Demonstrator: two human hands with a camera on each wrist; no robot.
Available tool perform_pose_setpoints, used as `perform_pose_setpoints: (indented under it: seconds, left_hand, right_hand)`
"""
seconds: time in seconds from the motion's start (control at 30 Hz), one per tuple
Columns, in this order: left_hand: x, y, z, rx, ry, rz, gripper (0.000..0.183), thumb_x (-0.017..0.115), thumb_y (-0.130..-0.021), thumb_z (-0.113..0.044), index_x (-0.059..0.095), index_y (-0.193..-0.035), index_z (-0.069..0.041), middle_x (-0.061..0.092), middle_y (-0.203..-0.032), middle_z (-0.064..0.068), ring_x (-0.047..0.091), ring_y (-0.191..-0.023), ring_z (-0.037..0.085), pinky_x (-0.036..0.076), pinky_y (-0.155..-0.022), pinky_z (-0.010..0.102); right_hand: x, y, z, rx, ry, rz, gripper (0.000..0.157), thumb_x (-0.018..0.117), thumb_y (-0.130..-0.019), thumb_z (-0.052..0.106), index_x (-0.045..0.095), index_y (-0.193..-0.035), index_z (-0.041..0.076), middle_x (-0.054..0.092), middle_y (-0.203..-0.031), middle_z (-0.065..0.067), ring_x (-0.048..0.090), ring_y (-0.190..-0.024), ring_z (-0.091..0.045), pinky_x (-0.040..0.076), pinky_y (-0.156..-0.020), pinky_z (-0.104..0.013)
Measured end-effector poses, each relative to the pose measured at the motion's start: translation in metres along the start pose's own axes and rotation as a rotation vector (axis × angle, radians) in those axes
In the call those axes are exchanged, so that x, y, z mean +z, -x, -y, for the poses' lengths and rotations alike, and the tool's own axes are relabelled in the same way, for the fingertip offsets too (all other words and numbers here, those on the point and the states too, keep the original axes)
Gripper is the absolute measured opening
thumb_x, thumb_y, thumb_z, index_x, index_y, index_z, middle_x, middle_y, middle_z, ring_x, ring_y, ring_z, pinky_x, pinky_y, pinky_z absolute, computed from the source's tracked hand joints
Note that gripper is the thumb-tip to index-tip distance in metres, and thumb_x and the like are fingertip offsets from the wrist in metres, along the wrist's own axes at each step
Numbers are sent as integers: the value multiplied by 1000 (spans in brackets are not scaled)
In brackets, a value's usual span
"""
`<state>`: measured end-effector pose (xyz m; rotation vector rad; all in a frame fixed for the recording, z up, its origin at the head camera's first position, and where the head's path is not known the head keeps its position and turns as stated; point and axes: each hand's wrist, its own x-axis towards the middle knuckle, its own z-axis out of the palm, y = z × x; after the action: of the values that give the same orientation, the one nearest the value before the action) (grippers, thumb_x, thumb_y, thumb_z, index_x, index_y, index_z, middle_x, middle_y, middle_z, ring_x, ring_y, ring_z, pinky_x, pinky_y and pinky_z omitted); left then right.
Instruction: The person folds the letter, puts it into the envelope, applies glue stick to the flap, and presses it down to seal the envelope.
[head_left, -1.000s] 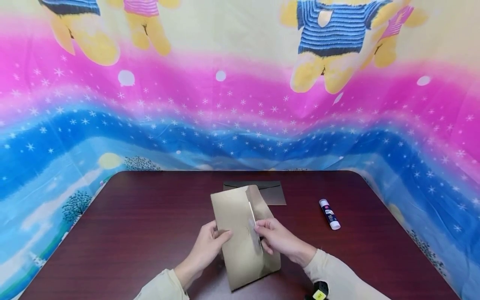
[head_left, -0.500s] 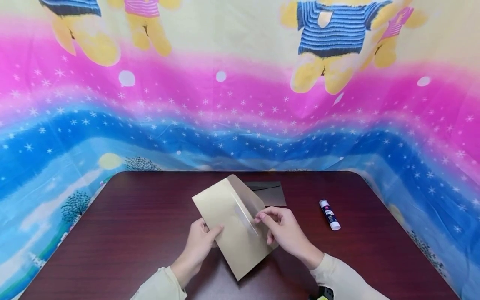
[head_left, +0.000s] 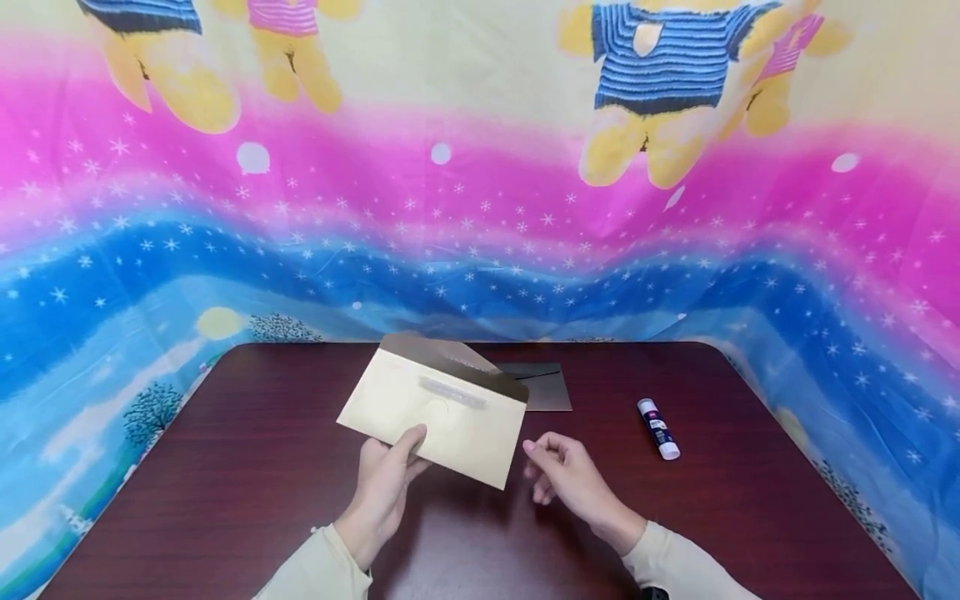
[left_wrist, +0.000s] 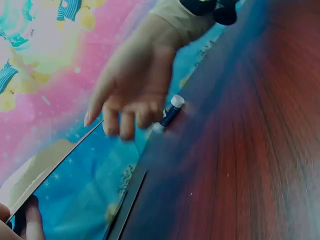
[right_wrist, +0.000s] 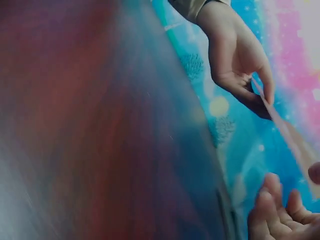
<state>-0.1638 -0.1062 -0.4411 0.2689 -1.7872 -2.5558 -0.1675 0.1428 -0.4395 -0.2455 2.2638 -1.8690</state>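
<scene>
My left hand [head_left: 382, 492] pinches a gold envelope [head_left: 450, 429] by its lower edge, thumb on the near face and fingers behind. The envelope is raised over the table and tilted, its flap [head_left: 450, 357] standing open along the far side. A greyish streak runs across the upper part of its face. Off the right corner, my right hand [head_left: 573, 483] holds nothing, its fingers loosely bent. In the right wrist view the left hand [right_wrist: 240, 60] grips the edge of the thin envelope [right_wrist: 295, 145], while the right hand's fingers [right_wrist: 265, 215] are apart from it.
A second, darker envelope [head_left: 547, 392] lies at the back of the dark red table [head_left: 285, 450], partly hidden by the held one. To the right lies a glue stick [head_left: 658, 429] with white ends. A patterned cloth [head_left: 480, 233] hangs behind the table.
The envelope has turned counterclockwise from nearly upright to nearly level, with its flap now at the far side, and moved left. My right hand has come away from the flap.
</scene>
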Motion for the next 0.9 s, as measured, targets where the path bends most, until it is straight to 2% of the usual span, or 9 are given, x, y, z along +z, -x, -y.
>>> perform_pose_setpoints:
  seconds: [0.1,0.17,0.37,0.57,0.67,0.77,0.9]
  left_hand:
    - [2,1,1,-16,55,10,41,60,-99,-9,44,-134,2,74,-109,0,73,-104,11,57,-96,35]
    - [4,3,3,-28,70,28,43,61,-99,-10,42,-136,2,73,-112,1,73,-106,12,56,-98,36]
    - [5,7,7,-77,36,88,43,64,-98,-14,43,-133,1,75,-107,0,74,-102,14,59,-93,34]
    - [-10,1,0,-77,-10,-5,33,61,-98,-17,49,-126,-5,74,-90,-5,73,-80,10,59,-73,28]
    - [-21,-3,-5,-70,-101,-34,34,61,-99,-17,51,-128,-3,72,-87,-6,69,-74,9,57,-69,27]
    - [-30,-7,-7,-71,-229,-8,33,63,-96,-13,56,-126,1,74,-90,-3,69,-74,10,56,-67,27]
    - [-37,-11,-7,-74,-352,92,27,67,-94,-11,60,-117,3,78,-93,3,69,-71,10,56,-65,26]
  right_hand:
    - [5,-2,-4,50,-120,110,33,54,-105,27,51,-113,-5,64,-90,-1,65,-66,-9,55,-64,-23]
    - [8,-4,-6,50,-181,156,37,54,-105,26,50,-122,-7,67,-95,1,67,-75,-8,55,-71,-23]
    - [5,-7,-9,40,-248,186,43,50,-107,22,46,-133,-13,73,-109,0,70,-99,-6,57,-85,-27]
    - [-12,-6,-15,38,-186,203,42,47,-108,19,46,-133,-15,73,-114,-6,70,-98,-5,58,-85,-26]
    - [-22,-8,-16,55,-143,202,42,49,-107,19,48,-133,-15,74,-115,-11,72,-97,-6,59,-84,-27]
    - [-32,-11,-15,64,-87,180,44,53,-106,21,50,-134,-14,74,-118,-17,73,-95,-8,59,-82,-27]
    - [-43,-15,-13,55,9,125,40,58,-104,21,57,-125,-13,75,-111,-21,72,-86,-7,58,-75,-26]
